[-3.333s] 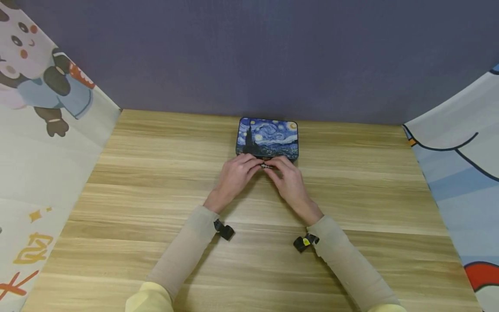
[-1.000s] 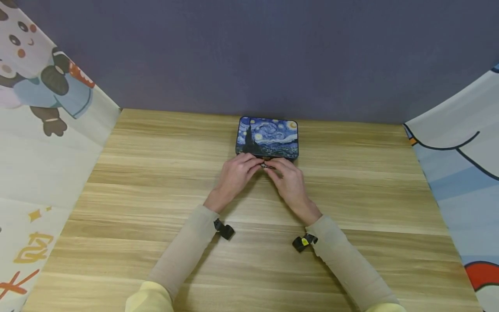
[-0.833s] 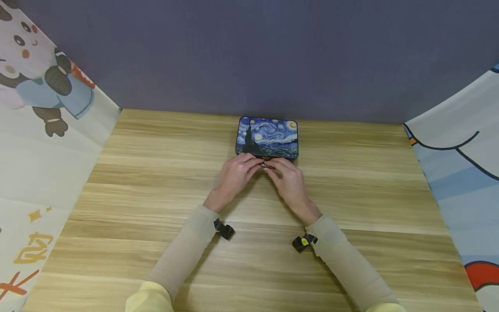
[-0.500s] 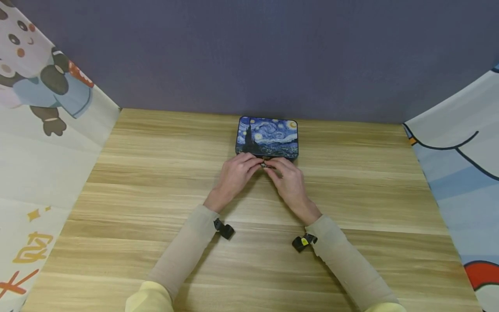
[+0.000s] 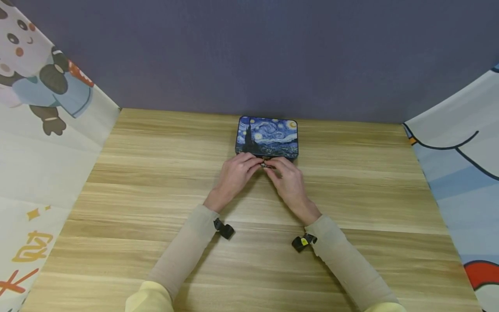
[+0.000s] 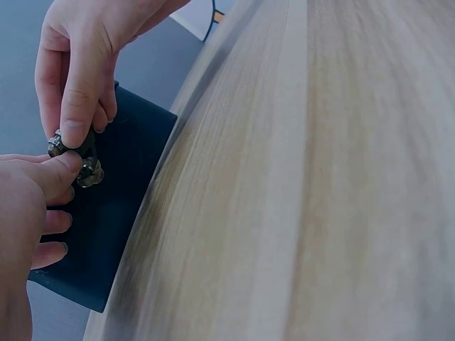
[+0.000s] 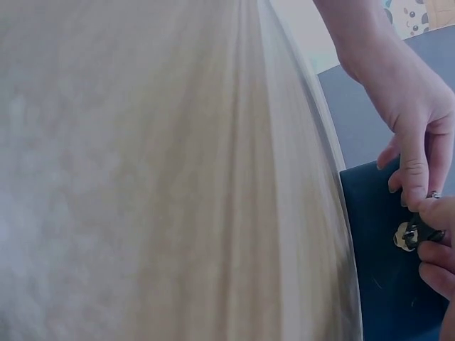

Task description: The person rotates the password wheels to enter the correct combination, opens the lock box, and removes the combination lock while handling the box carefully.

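A rectangular tin box [image 5: 267, 137] with a starry-night painting on its lid stands closed at the back of the table. At its front latch [image 7: 404, 236] is a small dark metal padlock [image 5: 267, 165] with ribbed dials, mostly covered by fingertips. My left hand [image 5: 234, 175] pinches one end of the padlock between thumb and index finger. The other end is pinched by my right hand [image 5: 289, 180], thumb nearest me. In the left wrist view, the padlock [image 6: 55, 144] shows between both thumbs, beside the latch's metal fitting [image 6: 91, 172]. The box's dark front wall [image 6: 106, 213] lies behind the fingers.
The wood-grain table [image 5: 175, 164] extends around the box on both sides and toward me. A dark blue-grey partition [image 5: 249, 56] rises just behind the box. Printed cartoon panels stand at the left [image 5: 78, 147] and right [image 5: 460, 173].
The padlock has turned slightly between the fingertips since the earliest frame: its pale row of dials shows less now. Both hands stay in nearly the same place, and the box has not visibly moved.
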A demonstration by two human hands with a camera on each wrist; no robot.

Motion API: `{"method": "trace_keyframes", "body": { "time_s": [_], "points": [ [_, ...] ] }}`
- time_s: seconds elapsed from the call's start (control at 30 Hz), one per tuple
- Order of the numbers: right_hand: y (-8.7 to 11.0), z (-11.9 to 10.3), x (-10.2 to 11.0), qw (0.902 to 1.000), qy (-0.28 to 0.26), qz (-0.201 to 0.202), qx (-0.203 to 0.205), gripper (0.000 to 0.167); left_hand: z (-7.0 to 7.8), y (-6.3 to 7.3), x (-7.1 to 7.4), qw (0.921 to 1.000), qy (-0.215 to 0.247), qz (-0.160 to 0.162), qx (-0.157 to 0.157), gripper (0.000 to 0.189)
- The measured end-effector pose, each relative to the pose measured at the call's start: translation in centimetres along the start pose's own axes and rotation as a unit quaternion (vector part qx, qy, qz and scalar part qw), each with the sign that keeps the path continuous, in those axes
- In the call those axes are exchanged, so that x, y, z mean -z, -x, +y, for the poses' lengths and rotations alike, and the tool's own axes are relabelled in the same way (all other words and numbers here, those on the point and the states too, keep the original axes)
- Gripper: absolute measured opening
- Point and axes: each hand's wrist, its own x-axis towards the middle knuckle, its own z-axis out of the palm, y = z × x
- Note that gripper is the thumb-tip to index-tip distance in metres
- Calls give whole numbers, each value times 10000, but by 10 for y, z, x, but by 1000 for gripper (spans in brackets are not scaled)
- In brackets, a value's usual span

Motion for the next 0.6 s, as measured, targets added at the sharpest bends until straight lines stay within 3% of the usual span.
{"method": "trace_keyframes", "body": {
  "time_s": [0.6],
  "points": [
    [0, 0, -1, 10000, 22, -42, -63, 17, -1, 0, 0, 10000, 45, 34, -29, 15]
  ]
}}
